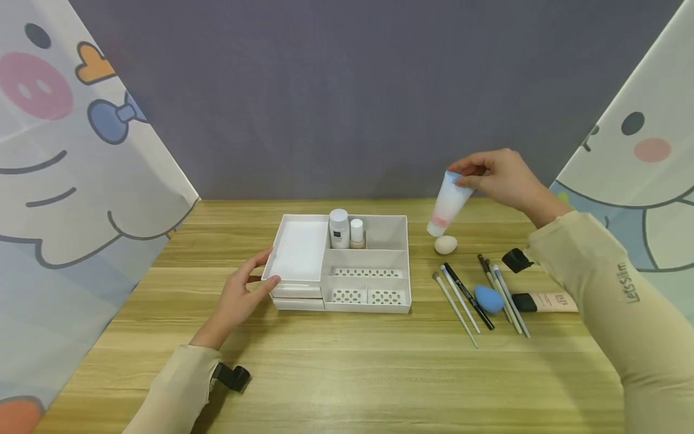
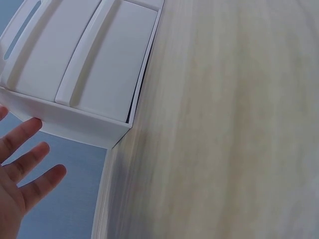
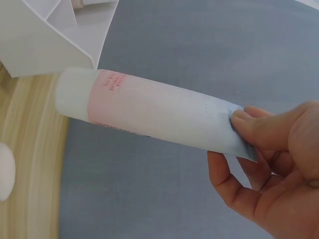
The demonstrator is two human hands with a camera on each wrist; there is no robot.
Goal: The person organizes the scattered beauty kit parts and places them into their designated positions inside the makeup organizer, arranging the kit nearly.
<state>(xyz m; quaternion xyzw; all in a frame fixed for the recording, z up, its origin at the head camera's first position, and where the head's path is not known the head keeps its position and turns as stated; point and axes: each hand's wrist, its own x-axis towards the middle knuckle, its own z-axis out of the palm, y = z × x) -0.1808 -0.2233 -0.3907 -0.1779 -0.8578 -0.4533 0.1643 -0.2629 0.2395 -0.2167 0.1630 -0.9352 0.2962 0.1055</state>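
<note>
Two fingers [image 3: 249,122] pinch the tube [image 1: 449,204] above the egg-shaped sponge [image 1: 446,244].

Bright even indoor light, soft faint shadows on the table [image 1: 347,374], no harsh glare, head view sharp with wide-angle bending at edges, wrist views motion-blurred, washed-out whites

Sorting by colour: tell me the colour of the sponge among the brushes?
Blue sponge, clearest in the head view.
</note>
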